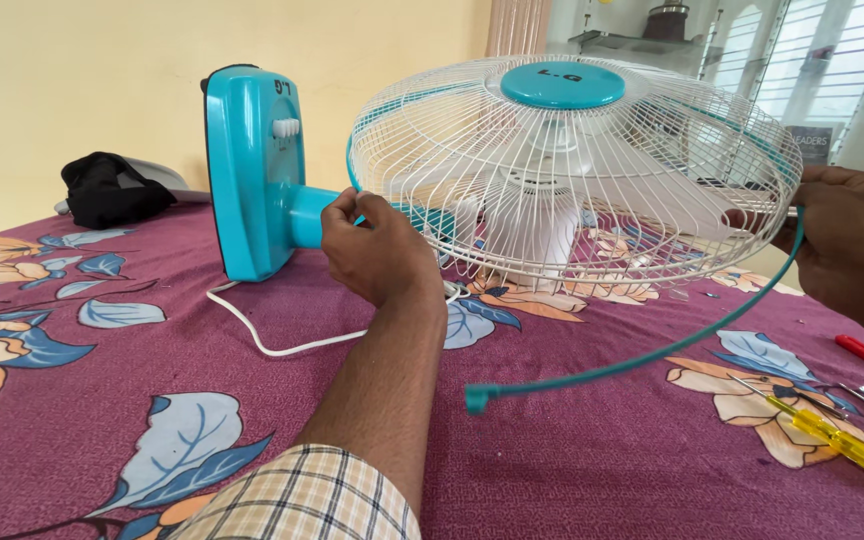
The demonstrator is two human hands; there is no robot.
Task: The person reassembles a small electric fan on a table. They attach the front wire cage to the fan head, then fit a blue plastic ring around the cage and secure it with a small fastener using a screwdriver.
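Table fan (252, 170), lying on its side on the floral bedspread (82, 420); white wire guard (572, 180) uppermost. Left hand (372, 245) pinches the teal rim band (642, 355) at the guard's edge; right hand (852, 240) grips the opposite edge. Risk: the band's loose end hangs free and could spring off or snag the wires.

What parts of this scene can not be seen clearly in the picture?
- Right hand: head view, its fingertips are hidden behind the fan cage, and its wrist is cut off by the right edge.
- Left hand: fingertips curl under the teal band; exact grip unclear.
- Blades: blurred behind the cage wires.
- Yellow screwdriver: cut off by the right edge.
- Black bundle: too dark to identify.
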